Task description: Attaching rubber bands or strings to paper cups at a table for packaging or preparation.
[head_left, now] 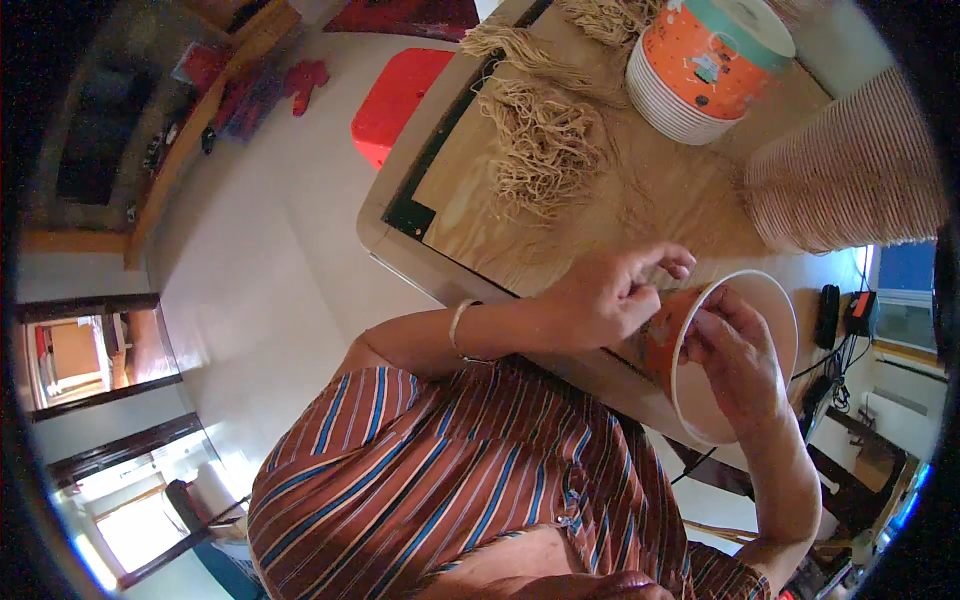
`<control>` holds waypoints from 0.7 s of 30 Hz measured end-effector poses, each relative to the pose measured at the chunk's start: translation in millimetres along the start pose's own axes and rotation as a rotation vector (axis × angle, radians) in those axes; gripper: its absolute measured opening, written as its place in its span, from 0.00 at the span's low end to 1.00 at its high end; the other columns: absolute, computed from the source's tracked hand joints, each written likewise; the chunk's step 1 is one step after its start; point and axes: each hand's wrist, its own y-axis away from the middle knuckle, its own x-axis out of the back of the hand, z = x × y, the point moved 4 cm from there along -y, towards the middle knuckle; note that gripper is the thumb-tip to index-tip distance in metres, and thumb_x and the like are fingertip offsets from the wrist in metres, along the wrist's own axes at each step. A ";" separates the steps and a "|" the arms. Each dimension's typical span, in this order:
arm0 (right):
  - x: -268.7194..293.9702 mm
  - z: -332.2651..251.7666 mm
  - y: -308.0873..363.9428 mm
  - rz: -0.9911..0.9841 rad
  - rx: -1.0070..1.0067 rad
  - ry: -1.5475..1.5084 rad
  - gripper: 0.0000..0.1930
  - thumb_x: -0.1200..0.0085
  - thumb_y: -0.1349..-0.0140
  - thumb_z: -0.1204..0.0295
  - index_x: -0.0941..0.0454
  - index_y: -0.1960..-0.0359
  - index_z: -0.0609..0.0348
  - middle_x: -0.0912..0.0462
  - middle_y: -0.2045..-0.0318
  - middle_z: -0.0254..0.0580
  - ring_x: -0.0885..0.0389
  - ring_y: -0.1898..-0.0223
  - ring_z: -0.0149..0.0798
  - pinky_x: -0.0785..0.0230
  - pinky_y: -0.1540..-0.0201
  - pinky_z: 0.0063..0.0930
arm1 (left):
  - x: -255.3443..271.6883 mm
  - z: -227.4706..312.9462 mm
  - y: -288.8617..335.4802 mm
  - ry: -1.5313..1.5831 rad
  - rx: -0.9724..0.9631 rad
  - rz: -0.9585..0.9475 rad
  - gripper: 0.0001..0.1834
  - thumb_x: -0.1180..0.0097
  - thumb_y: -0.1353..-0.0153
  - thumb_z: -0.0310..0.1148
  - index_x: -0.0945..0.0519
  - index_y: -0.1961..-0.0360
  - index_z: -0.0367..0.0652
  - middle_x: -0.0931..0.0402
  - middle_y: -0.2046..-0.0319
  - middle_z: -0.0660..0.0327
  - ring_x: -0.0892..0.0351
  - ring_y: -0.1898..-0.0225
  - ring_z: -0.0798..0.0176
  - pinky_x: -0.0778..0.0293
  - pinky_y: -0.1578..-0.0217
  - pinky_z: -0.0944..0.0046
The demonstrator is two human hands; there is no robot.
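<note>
Both hands meet at an orange paper cup (668,335) held over the near edge of the plywood table (640,190): the left hand (607,297) pinches the cup's outer wall with curled fingers, and the right hand (733,362) grips the white rim, fingers hooked inside the mouth. Largest on the table is a ribbed tan mass (850,170) at the far right. Beside it stands a stack of orange paper cups (708,65) lying on its side. Bundles of tan twine (540,140) lie spread to the left of that. A red stool (395,100) stands on the floor beyond the table's edge. A thin bracelet (458,328) circles the left wrist.
</note>
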 end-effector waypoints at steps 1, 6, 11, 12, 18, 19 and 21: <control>0.7 0.5 -0.6 -0.014 0.005 0.009 0.09 0.50 0.36 0.71 0.26 0.59 0.64 0.21 0.68 0.37 0.23 0.69 0.29 0.27 0.65 0.24 | 2.1 3.8 2.5 -0.004 0.001 -0.007 0.23 0.53 0.42 0.21 0.30 0.44 0.43 0.25 0.70 0.66 0.32 0.77 0.77 0.35 0.79 0.72; 2.0 2.6 -0.6 0.003 -0.011 -0.046 0.09 0.49 0.36 0.71 0.26 0.59 0.64 0.22 0.70 0.35 0.25 0.71 0.27 0.27 0.65 0.23 | -8.0 14.5 0.3 -0.276 -0.247 0.022 0.25 0.52 0.44 0.22 0.31 0.42 0.43 0.22 0.66 0.61 0.25 0.72 0.73 0.27 0.72 0.70; 3.1 3.1 -2.1 -0.025 0.026 -0.007 0.11 0.48 0.36 0.69 0.25 0.60 0.66 0.23 0.70 0.35 0.25 0.71 0.27 0.28 0.65 0.22 | -16.1 -0.7 -7.5 -0.190 -0.088 0.023 0.18 0.45 0.41 0.25 0.28 0.48 0.41 0.21 0.63 0.59 0.21 0.62 0.67 0.25 0.60 0.66; 3.4 3.2 -2.4 -0.018 0.028 -0.014 0.11 0.48 0.36 0.69 0.25 0.60 0.66 0.23 0.70 0.35 0.25 0.71 0.27 0.28 0.65 0.22 | -16.0 -7.5 -9.3 -0.176 -0.084 0.032 0.16 0.44 0.41 0.25 0.27 0.51 0.40 0.21 0.63 0.59 0.21 0.62 0.67 0.25 0.60 0.66; 5.2 4.0 -3.2 -0.051 0.015 -0.004 0.10 0.48 0.36 0.70 0.25 0.60 0.66 0.23 0.70 0.36 0.24 0.70 0.28 0.28 0.66 0.22 | -14.7 -8.0 -11.5 -0.182 -0.115 0.070 0.08 0.44 0.40 0.26 0.24 0.59 0.40 0.20 0.67 0.60 0.21 0.63 0.69 0.25 0.60 0.67; 6.2 5.3 -4.0 -0.055 0.021 -0.013 0.10 0.48 0.37 0.70 0.25 0.60 0.65 0.22 0.70 0.36 0.24 0.70 0.28 0.28 0.66 0.22 | -13.7 -9.9 -11.7 -0.151 -0.114 0.073 0.07 0.44 0.40 0.26 0.24 0.60 0.40 0.20 0.67 0.61 0.21 0.63 0.69 0.25 0.61 0.67; 9.2 5.4 -3.8 -0.060 0.029 -0.025 0.10 0.47 0.37 0.71 0.25 0.60 0.65 0.22 0.70 0.36 0.24 0.70 0.28 0.28 0.66 0.22 | -11.2 -13.0 -12.3 -0.171 -0.082 0.075 0.07 0.43 0.40 0.26 0.24 0.60 0.40 0.21 0.68 0.61 0.22 0.64 0.70 0.26 0.61 0.68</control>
